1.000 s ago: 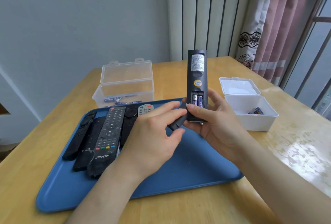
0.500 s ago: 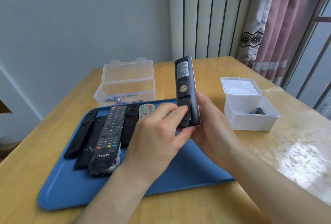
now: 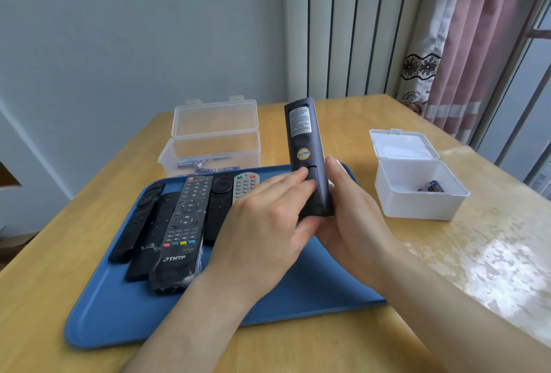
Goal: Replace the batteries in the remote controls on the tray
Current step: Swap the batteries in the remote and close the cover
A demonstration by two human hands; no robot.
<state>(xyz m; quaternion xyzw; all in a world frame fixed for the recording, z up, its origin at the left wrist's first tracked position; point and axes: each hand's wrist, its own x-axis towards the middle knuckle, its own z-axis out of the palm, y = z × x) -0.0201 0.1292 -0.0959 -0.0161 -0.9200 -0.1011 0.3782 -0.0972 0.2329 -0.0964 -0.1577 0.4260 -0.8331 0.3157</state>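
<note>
Right hand (image 3: 351,217) grips the upright remote (image 3: 304,134); the left hand (image 3: 262,232), fingers (image 3: 286,190) flat, should press the battery cover (image 3: 320,193) squarely home.

A home room: wooden table (image 3: 372,122), pink curtain (image 3: 465,53), barred window (image 3: 524,80).

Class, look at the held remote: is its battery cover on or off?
On: the cover lies flush on the remote, no batteries showing, left hand pressing it.
</note>
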